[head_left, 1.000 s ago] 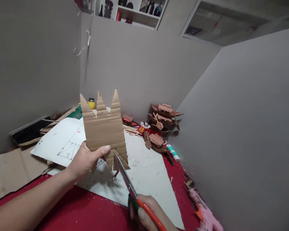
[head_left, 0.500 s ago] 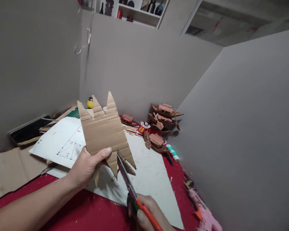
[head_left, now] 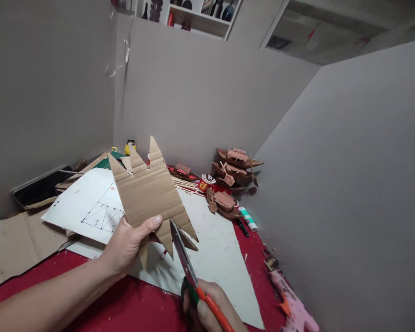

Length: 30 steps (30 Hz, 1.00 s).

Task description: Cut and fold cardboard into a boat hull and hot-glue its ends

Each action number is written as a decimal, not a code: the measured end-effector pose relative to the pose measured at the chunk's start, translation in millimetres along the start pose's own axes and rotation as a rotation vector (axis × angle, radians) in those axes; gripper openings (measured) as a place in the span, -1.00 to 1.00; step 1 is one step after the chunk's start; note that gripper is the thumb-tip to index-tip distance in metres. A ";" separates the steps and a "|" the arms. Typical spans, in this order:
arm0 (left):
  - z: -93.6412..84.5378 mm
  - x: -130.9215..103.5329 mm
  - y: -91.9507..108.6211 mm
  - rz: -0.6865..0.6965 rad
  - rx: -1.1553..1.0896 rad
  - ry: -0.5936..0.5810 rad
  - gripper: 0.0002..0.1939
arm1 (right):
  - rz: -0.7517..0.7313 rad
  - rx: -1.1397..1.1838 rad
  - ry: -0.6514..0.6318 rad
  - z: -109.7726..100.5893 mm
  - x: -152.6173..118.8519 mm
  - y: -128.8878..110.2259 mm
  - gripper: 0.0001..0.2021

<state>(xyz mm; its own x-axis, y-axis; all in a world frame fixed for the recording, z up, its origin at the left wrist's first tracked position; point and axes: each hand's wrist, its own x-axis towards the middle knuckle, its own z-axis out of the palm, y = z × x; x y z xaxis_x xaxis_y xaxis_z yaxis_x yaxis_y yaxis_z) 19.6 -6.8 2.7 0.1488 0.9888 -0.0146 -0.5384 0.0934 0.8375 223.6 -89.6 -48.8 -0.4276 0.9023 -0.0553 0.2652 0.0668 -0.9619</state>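
My left hand point(head_left: 129, 242) grips a piece of brown corrugated cardboard point(head_left: 148, 193) by its lower left edge, thumb flat on the front. Pointed, tooth-like spikes run along the cardboard's top and bottom edges. My right hand point(head_left: 217, 304) is closed round scissors point(head_left: 185, 256) with orange and green handles. The scissor tips touch the notch between two lower spikes, right of my left thumb. Most of my left fingers are hidden behind the cardboard.
White board point(head_left: 221, 258) lies on a red cloth point(head_left: 152, 304). A paper with a line drawing point(head_left: 79, 198) lies left, near cardboard scraps point(head_left: 27, 237). Several brown model boats point(head_left: 224, 200), a red cup point(head_left: 206, 182) and a white-green tube point(head_left: 248, 220) stand toward the back right wall.
The cardboard has tilted, its top shifting slightly left and down, its lower spikes moving right. The scissors have moved slightly right with it, tips still at the notch.
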 end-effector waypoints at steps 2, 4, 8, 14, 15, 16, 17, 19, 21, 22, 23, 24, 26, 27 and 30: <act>1.9 -1.8 -1.1 -0.041 0.001 -0.007 -0.39 | 0.024 -0.009 0.026 1.0 -0.7 3.5 -0.41; 4.1 -3.6 -1.8 -0.057 -0.007 0.004 -0.37 | 0.029 -0.023 0.049 2.3 -0.5 5.9 -0.42; 6.5 -5.7 -3.9 -0.091 -0.045 0.069 -0.41 | -0.012 -0.021 0.065 5.4 3.6 6.3 -0.46; 6.6 -6.6 -5.1 -0.193 -0.086 0.069 -0.56 | -0.076 -0.090 0.104 5.7 8.1 9.5 -0.50; 7.0 -6.8 -4.7 -0.201 -0.092 0.073 -0.57 | -0.079 -0.095 0.109 5.6 8.1 10.7 -0.51; 7.4 -7.1 -4.3 -0.204 -0.100 0.078 -0.58 | -0.085 -0.102 0.114 5.5 8.0 11.8 -0.51; 7.7 -7.5 -3.8 -0.205 -0.111 0.080 -0.59 | -0.095 -0.113 0.121 5.5 7.7 12.8 -0.51; 8.3 -8.5 -3.2 -0.204 -0.132 0.069 -0.59 | -0.125 -0.141 0.138 5.6 7.0 14.1 -0.51; 8.2 -9.8 -2.8 -0.204 -0.142 0.060 -0.59 | -0.145 -0.167 0.156 5.7 6.2 15.3 -0.50; 7.9 -10.6 -2.7 -0.205 -0.142 0.061 -0.59 | -0.148 -0.180 0.167 5.6 5.7 16.1 -0.50; 7.5 -11.4 -2.5 -0.208 -0.140 0.063 -0.59 | -0.149 -0.194 0.176 5.5 5.3 17.0 -0.51; 7.1 -12.2 -2.2 -0.213 -0.139 0.066 -0.59 | -0.150 -0.211 0.182 5.2 4.9 17.9 -0.51; 6.5 -13.1 -1.5 -0.225 -0.136 0.070 -0.58 | -0.151 -0.244 0.196 4.2 4.2 19.6 -0.51; 6.4 -13.3 -0.9 -0.230 -0.133 0.069 -0.58 | -0.147 -0.253 0.204 3.5 3.9 20.2 -0.50; 7.1 -12.5 1.3 -0.224 -0.133 0.065 -0.61 | -0.104 -0.251 0.241 0.9 3.1 20.6 -0.48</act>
<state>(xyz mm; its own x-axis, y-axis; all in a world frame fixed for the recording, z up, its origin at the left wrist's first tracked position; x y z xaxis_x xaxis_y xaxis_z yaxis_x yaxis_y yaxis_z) 22.9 -19.8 7.8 0.2248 0.9469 -0.2300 -0.6032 0.3206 0.7303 227.0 -85.8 -69.1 -0.2554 0.9577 0.1326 0.4482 0.2388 -0.8614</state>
